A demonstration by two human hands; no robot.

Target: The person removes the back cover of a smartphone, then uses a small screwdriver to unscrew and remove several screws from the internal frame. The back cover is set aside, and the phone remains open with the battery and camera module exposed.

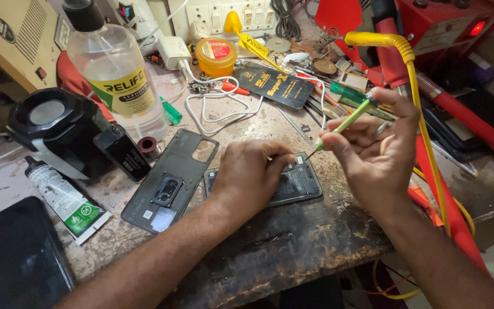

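Observation:
An opened dark smartphone lies face down on the worn workbench, its insides exposed. My left hand rests on its left half, fingers curled and pressing it down. My right hand holds a thin green-handled screwdriver like a pen, its tip slanting down to the phone's upper right corner. The phone's removed back cover, dark grey with a camera cutout, lies just left of the phone.
A clear bottle of liquid, a black magnifier lamp, a white glue tube and a dark tablet sit at left. White cable, yellow jar, tools and a yellow hose crowd the back and right.

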